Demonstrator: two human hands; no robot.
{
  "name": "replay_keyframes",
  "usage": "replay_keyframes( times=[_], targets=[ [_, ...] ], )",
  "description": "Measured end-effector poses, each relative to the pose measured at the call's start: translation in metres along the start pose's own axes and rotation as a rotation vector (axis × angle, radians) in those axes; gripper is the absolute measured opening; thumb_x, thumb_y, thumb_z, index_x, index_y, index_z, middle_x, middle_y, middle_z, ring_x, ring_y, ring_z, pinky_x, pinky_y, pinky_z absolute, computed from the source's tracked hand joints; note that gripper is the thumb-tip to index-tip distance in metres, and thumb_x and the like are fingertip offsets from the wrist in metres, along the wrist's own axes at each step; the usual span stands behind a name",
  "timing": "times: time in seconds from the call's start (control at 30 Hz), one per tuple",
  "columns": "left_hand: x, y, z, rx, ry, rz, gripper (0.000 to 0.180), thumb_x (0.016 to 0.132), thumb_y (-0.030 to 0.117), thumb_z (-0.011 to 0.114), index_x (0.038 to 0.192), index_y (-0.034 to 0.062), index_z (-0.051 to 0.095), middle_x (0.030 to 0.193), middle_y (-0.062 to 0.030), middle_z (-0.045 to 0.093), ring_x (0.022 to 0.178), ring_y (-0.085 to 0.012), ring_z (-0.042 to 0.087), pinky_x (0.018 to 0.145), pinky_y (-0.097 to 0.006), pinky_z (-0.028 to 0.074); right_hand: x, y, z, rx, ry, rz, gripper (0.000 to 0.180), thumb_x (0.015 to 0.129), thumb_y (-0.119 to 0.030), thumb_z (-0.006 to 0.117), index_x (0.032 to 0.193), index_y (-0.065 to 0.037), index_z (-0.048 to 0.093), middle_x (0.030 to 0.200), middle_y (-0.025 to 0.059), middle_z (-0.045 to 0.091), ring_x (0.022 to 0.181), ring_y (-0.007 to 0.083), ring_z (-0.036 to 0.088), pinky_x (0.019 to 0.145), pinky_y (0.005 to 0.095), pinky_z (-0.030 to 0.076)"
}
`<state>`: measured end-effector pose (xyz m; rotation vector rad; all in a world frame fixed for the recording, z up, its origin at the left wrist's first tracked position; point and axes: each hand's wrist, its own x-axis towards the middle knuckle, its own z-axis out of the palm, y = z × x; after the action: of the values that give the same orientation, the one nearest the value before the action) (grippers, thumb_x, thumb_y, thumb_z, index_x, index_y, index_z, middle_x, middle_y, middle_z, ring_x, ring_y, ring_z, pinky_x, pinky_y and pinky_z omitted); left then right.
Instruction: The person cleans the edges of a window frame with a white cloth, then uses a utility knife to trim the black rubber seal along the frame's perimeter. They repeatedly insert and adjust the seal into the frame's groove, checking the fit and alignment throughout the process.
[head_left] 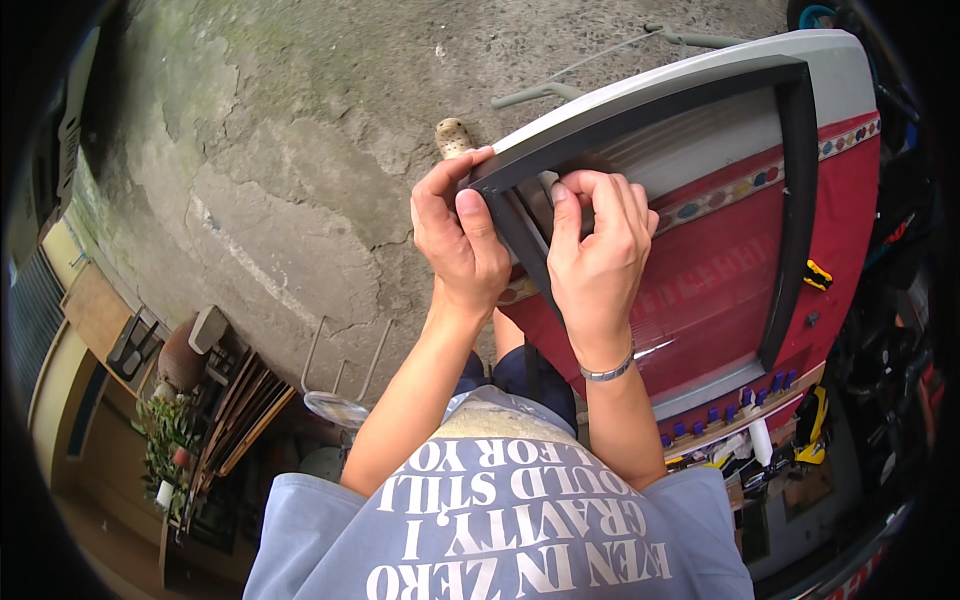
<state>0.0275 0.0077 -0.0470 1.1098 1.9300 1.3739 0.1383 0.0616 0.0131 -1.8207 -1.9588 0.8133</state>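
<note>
A black rectangular frame [797, 200] with a clear, shiny pane lies tilted across the table's red cloth. My left hand [460, 240] wraps the frame's near-left corner, thumb on top and fingers along the outer edge. Inside that corner, my right hand [600, 265] is closed in a pinch beside the frame's inner edge. At its thumb and fingertip shows a small pale flat piece [549, 181]; its kind is too small to tell. The curled fingers hide part of the pane. A metal watch band [610, 371] circles my right wrist.
The table [845, 85] has a white border and a patterned band. A yellow-and-black utility knife [818, 275] lies right of the frame. Tools with blue handles [780, 381] line a wooden rack near the lower right. A spotted shoe [453, 135] stands on cracked concrete [300, 200].
</note>
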Motion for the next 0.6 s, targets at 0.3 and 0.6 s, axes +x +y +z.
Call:
replay_keyframes(
  times=[0.3, 0.6],
  targets=[
    [-0.0008, -0.0015, 0.0085, -0.084, 0.116, -0.002, 0.035, 0.108, 0.028, 0.048, 0.12, -0.0035, 0.057, 0.113, -0.0163, 0.07, 0.104, -0.0273, 0.064, 0.095, -0.039, 0.048, -0.0031, -0.0003, 0.0035, -0.002, 0.0, -0.045, 0.006, 0.092, -0.012, 0.066, 0.093, -0.009, 0.061, 0.089, 0.005, 0.062, 0.088, 0.0274, 0.057, 0.078, 0.0413, 0.038],
    [-0.0018, -0.0022, 0.0024, -0.051, 0.014, -0.012, 0.033, 0.111, 0.026, 0.041, 0.125, -0.0031, 0.047, 0.122, -0.0229, 0.065, 0.112, -0.0265, 0.066, 0.1, -0.038, 0.049, -0.0049, -0.0028, 0.0057, 0.02, -0.019, -0.067, 0.004, 0.093, -0.011, 0.065, 0.094, -0.008, 0.062, 0.089, 0.006, 0.062, 0.089, 0.0281, 0.057, 0.079, 0.042, 0.038]
  ],
)
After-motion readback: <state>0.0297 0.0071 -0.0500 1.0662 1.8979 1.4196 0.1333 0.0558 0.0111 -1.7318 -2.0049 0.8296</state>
